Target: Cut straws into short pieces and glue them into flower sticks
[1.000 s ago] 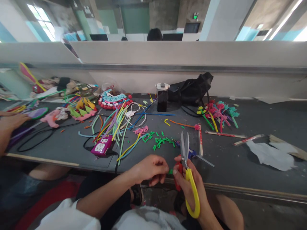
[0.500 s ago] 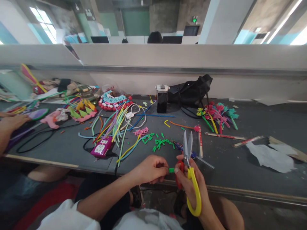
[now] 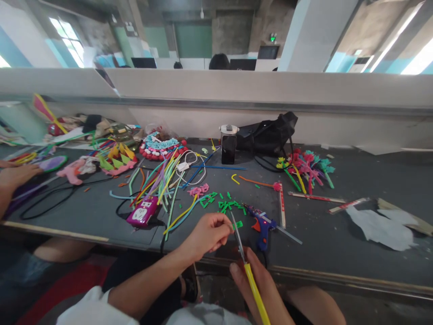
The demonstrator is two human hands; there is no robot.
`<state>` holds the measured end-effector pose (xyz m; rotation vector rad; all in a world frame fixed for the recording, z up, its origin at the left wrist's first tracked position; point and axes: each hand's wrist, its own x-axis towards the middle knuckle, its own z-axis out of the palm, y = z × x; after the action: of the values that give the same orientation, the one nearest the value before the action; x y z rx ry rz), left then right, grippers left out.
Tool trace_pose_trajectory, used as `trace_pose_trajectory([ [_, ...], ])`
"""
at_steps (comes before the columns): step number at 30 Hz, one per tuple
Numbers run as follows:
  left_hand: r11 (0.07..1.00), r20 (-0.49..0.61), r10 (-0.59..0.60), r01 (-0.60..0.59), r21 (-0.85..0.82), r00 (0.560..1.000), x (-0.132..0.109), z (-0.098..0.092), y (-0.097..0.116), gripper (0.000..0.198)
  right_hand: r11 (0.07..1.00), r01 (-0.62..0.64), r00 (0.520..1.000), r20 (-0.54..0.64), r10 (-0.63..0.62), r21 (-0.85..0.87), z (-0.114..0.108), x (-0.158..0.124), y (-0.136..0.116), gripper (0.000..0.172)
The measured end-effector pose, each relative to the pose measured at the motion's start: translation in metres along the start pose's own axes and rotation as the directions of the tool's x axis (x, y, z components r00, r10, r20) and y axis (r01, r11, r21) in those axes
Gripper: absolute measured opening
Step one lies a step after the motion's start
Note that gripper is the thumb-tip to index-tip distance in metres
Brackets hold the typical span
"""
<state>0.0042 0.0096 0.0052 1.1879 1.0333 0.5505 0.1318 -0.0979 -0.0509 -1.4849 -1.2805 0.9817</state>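
Note:
My left hand (image 3: pixel 211 232) pinches a short green pipe-cleaner piece (image 3: pixel 238 224) between thumb and fingertips, above the table's front edge. In my right hand (image 3: pixel 255 277) are scissors (image 3: pixel 253 289) with a yellow handle. Their blades point up and away from me and cross by the green piece, close to my left fingertips. Just beyond the blades lie several cut green pieces (image 3: pixel 223 205), loosely scattered. A blue glue gun (image 3: pixel 264 227) with an orange trigger and a clear glue stick rests right of the scissors.
Left of centre lie long coloured pipe cleaners (image 3: pixel 165 180) and a purple device (image 3: pixel 144 211). A phone (image 3: pixel 228 150) leans against a cup, near a black bag (image 3: pixel 270 133). Fluffy flowers (image 3: pixel 307 167) and torn paper (image 3: pixel 380 225) lie right. Another person's hand (image 3: pixel 20 174) is far left.
Both hands have moved apart from their earlier close hold. The scissors have turned edge-on, with the blades now at the green piece. The glue gun has come into clear view.

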Motion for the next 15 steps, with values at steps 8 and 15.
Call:
trace_pose_trajectory([
  [8, 0.996, -0.013, -0.047, 0.047, 0.069, 0.999, -0.0006, -0.0019, -0.0044, 0.007, 0.999, -0.005, 1.0, 0.002, 0.005, -0.037, 0.0032, 0.0, 0.0036, 0.04],
  [15, 0.993, -0.011, -0.071, 0.072, 0.096, 0.997, 0.0029, 0.001, -0.0069, 0.007, 0.997, -0.036, 0.999, -0.027, 0.035, -0.069, 0.0048, 0.0026, 0.0084, 0.044],
])
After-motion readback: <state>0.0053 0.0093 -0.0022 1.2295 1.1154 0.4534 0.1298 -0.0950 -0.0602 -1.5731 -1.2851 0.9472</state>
